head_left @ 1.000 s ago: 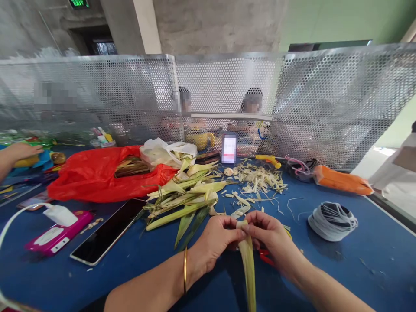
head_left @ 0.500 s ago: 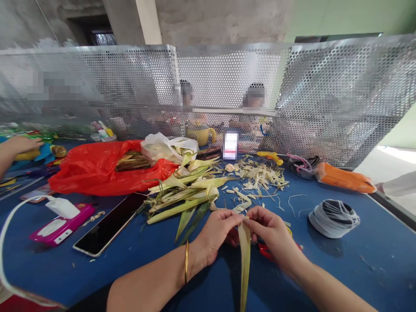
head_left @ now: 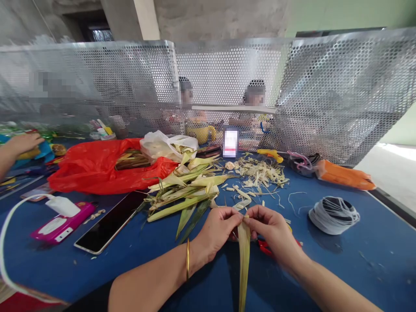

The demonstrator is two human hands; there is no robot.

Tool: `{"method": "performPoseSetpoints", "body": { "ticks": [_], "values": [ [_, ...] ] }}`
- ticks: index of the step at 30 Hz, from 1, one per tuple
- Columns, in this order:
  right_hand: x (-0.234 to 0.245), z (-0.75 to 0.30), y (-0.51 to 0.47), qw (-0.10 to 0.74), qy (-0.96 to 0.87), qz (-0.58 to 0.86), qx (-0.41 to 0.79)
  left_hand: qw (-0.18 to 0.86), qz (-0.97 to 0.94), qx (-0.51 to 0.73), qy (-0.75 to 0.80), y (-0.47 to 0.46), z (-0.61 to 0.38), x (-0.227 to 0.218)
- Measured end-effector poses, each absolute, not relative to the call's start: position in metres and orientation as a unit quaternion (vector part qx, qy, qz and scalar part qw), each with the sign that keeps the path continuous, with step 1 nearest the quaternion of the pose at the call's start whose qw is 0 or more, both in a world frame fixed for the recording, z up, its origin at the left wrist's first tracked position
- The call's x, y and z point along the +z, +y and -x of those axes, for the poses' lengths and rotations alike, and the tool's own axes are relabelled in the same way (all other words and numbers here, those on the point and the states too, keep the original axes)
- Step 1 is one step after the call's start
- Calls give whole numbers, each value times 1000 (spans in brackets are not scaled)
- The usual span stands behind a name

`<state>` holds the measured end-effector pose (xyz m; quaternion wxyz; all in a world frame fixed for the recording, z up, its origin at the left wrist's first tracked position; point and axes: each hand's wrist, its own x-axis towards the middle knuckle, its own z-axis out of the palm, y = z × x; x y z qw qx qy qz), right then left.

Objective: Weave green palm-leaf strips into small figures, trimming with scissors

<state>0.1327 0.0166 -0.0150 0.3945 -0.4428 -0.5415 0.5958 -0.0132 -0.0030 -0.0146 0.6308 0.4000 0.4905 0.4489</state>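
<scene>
A long pale green palm leaf strip [head_left: 243,264] hangs down toward me over the blue table [head_left: 341,264]. My left hand [head_left: 216,234], with a gold bangle on its wrist, pinches the strip's top end from the left. My right hand [head_left: 273,232] pinches the same end from the right, fingertips almost touching the left ones. Something red [head_left: 264,248] lies on the table under my right hand, mostly hidden. A pile of green and yellow leaves [head_left: 183,193] lies just beyond my hands.
Leaf trimmings [head_left: 260,173] are scattered at the back. A red plastic bag [head_left: 94,171], a dark tablet [head_left: 108,225] and a pink phone with charger [head_left: 60,223] lie left. A coil of white cord [head_left: 333,214] sits right. A perforated metal screen [head_left: 325,95] borders the table; another person's hand [head_left: 21,143] is far left.
Both hands with the leaf strip have stayed together, shifting only slightly. The view has tilted a little, so everything sits a bit higher in the frame.
</scene>
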Motion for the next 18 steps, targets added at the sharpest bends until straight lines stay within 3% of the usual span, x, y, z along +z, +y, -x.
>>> {"method": "performPoseSetpoints", "body": {
  "ticks": [9, 18],
  "values": [
    [-14, -128, 12, 377, -490, 430, 658, 608, -401, 452, 516, -2, 13, -17],
    [-13, -127, 11, 412, -524, 424, 612, 604, -415, 455, 507, -2, 12, -17]
  ]
}}
